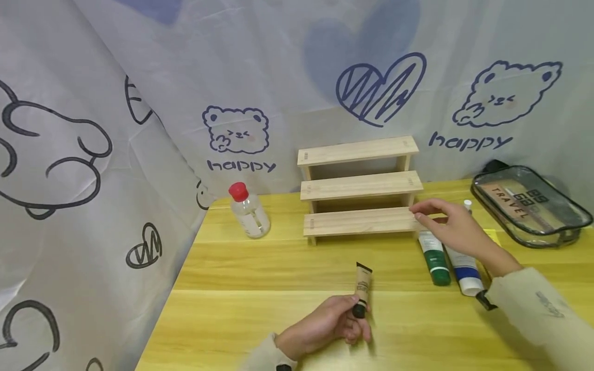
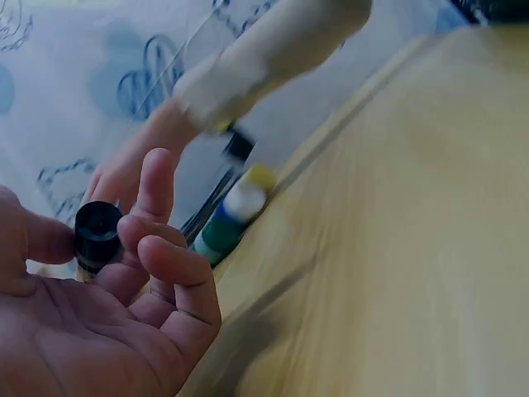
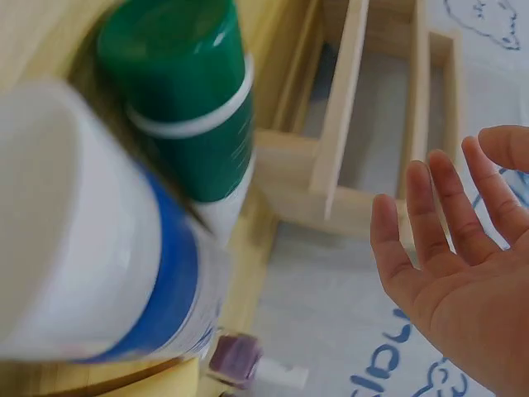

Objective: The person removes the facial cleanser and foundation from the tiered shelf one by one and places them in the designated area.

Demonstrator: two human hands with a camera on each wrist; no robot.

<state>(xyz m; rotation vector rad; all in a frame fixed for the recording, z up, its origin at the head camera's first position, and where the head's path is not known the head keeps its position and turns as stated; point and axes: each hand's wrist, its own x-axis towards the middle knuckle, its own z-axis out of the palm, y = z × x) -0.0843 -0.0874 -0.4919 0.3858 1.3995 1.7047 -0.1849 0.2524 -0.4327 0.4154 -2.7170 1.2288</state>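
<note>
My left hand pinches the black cap end of a small beige tube near the table's front; the tube points away from me. The left wrist view shows the black cap held between thumb and fingers. My right hand hovers with straight fingers beside the right end of the wooden three-step shelf, holding nothing. Under it lie a green-capped tube and a blue and white tube. The right wrist view shows those tubes, green and blue-white, close up, and the open palm.
A clear bottle with a red cap stands left of the shelf. A clear travel pouch sits at the table's back right. A printed cloth backdrop hangs behind and to the left. The wooden table stretches across the front.
</note>
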